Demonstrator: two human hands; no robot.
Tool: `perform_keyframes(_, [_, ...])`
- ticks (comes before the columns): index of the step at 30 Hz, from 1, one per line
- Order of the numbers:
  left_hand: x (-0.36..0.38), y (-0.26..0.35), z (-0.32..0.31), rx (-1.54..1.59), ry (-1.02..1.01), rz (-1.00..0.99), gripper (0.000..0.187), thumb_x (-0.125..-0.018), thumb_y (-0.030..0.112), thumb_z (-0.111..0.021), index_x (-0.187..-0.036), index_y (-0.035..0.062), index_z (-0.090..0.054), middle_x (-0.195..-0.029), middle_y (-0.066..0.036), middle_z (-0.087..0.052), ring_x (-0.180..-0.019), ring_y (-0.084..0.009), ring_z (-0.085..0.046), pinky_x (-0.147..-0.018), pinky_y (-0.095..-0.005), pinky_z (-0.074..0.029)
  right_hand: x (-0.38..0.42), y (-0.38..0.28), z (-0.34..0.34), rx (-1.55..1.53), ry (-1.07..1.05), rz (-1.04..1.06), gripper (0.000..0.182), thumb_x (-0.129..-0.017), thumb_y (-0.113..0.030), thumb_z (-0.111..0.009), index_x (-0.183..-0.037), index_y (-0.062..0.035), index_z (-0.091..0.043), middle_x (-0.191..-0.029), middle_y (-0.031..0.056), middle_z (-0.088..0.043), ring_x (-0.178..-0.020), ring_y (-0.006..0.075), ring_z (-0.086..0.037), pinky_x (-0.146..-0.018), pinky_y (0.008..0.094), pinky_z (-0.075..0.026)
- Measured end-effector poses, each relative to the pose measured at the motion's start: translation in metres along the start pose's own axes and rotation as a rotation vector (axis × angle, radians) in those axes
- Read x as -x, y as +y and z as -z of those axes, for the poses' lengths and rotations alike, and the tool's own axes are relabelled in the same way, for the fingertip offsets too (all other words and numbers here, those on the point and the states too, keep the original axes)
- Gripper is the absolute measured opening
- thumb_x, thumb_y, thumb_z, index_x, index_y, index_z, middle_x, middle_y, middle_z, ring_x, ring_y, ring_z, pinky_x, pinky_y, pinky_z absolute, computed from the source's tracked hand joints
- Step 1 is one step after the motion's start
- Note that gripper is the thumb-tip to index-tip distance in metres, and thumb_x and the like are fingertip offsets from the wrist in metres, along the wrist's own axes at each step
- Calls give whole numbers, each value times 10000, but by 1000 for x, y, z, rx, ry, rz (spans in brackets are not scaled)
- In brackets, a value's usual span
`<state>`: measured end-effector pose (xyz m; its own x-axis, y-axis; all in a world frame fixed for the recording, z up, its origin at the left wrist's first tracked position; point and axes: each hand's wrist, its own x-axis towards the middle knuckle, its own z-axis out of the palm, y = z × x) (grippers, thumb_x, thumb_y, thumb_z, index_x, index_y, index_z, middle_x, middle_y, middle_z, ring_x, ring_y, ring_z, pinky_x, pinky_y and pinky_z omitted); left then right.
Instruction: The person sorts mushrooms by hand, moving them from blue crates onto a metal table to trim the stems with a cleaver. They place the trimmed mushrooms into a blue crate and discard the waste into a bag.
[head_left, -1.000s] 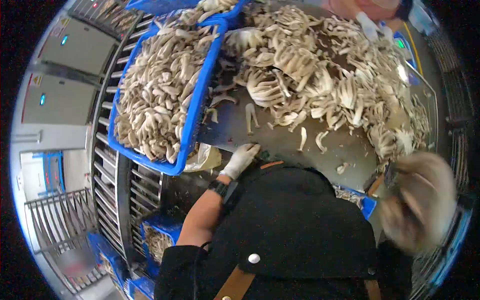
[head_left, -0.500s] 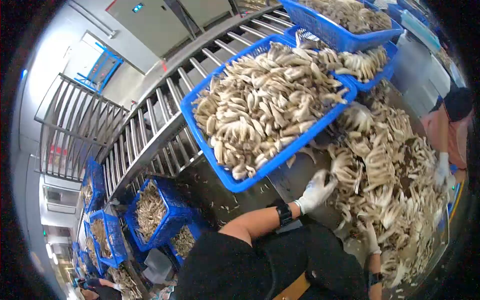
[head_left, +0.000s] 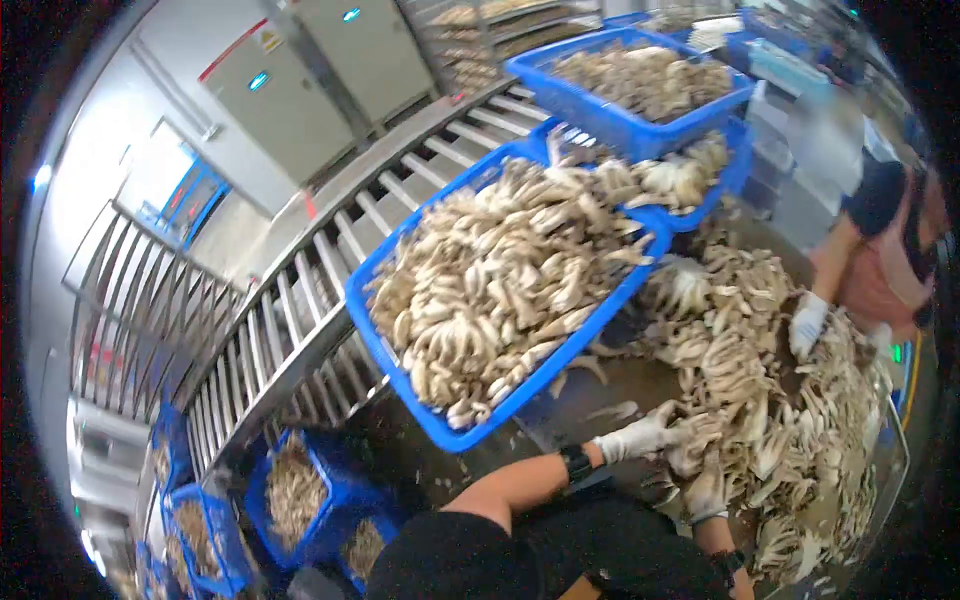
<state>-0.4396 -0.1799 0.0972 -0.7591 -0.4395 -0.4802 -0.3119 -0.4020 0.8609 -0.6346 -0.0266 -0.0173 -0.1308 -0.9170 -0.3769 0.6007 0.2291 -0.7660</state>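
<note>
My left hand (head_left: 640,437), in a white glove, reaches in from the left with its fingers closed on a cluster of pale, long-stemmed mushrooms (head_left: 688,455). Close below it, my right hand (head_left: 707,494), also gloved in white, grips the lower side of the same cluster; its fingertips are partly hidden. Both hands are at the near edge of a large mushroom pile (head_left: 735,375) on a metal table (head_left: 590,400). To the left of the pile stands a blue basket (head_left: 520,410) heaped with separated mushrooms (head_left: 500,290).
Two more blue crates of mushrooms are stacked behind, the upper crate (head_left: 640,125) the fuller. Opposite, a co-worker's gloved hand (head_left: 808,325) touches the pile. A roller conveyor (head_left: 330,260) runs along the left, with filled blue baskets (head_left: 300,500) below it.
My left hand has moved down onto the cluster, and my right hand has come up beside it. The view has shifted and tilted. The co-worker's hand has moved further over the pile.
</note>
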Motion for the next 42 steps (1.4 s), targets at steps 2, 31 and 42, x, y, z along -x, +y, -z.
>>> perform_keyframes(2, [-29, -27, -1, 219, 167, -168, 632, -906, 514, -487, -1348, 87, -343, -1214, -116, -500, -1152, -213, -465, -808, -324, -512, 8, -14, -13, 256, -19, 136, 444, -966, -296, -439, -1358, -94, -382, -1274, 100, -490, -1136, 218, -488, -964, 344, -430])
perform_keyframes(31, [-11, 10, -77, -577, 54, -510, 691, -746, 349, -704, -1302, 39, -435, -1339, -235, -402, -1285, -367, -353, -1064, -403, -290, 4, -4, 20, 21, 178, 435, 497, -890, -151, -523, -1358, -88, -367, -1316, 81, -458, -1175, 233, -469, -1016, 355, -374])
perform_keyframes(42, [-28, 8, -72, -793, 42, -673, 770, -722, 365, -697, -1351, 43, -391, -1384, -261, -332, -1308, -432, -267, -1087, -451, -240, 16, -47, -2, -385, 89, 85, 395, -949, -299, -455, -1266, -65, -483, -1187, 94, -560, -1018, 254, -555, -906, 392, -464])
